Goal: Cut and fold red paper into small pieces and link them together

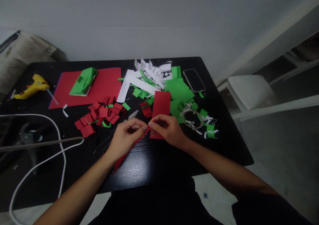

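My left hand (128, 135) and my right hand (169, 130) meet over the front middle of the table, fingertips pinched together. Between them they hold a strip of red paper (124, 158), which slants down to the left under my left palm. A flat red paper rectangle (161, 103) lies beneath my right hand. Just beyond my left hand the blades of scissors (133, 114) show; their dark handles are partly covered. Folded red paper squares (103, 112) form a loose pile to the left, and a few more red pieces (146, 109) lie by the rectangle.
A yellow glue gun (33, 87) is at far left, near a looping white cable (62, 148). Green folded paper (84, 82) rests on a red sheet (109, 82). White scraps (152, 70), green sheets (178, 93), a tape ring (183, 118) and a phone (194, 80) lie rightward.
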Demonstrator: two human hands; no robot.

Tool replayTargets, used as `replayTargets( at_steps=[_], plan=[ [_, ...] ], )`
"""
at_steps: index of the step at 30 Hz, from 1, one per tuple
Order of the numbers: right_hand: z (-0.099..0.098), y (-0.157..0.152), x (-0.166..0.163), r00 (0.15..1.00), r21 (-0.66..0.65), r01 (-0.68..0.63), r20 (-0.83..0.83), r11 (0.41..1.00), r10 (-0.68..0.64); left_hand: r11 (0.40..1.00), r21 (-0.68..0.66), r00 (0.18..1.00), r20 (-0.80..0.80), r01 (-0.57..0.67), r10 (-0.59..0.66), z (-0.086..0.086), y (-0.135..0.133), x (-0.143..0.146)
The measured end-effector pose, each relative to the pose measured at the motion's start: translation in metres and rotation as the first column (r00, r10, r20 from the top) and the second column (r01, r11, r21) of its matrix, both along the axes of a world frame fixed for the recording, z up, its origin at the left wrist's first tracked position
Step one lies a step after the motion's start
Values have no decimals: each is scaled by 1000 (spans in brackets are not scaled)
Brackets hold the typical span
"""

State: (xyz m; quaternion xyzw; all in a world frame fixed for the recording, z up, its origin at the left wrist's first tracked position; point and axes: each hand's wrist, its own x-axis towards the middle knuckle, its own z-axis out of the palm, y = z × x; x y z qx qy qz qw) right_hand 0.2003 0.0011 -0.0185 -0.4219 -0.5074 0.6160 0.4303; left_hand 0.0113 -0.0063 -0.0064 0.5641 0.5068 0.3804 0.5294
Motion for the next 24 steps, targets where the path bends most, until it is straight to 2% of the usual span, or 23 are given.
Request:
replayTargets(
  at_steps=[6, 15, 24],
  plan=[
    [0, -1, 0, 1000, 13, -14, -1, 1000, 14, 1000, 28, 1000, -16, 10, -9, 3, 0, 0],
    [-1, 2, 0, 1000, -69, -15, -23, 997, 13, 1000, 20, 1000, -18, -10, 11, 0, 2, -1],
    [-1, 4, 0, 1000, -32, 26, -13, 999, -26, 996, -83, 999, 40, 20, -17, 2, 1, 1]
  ],
)
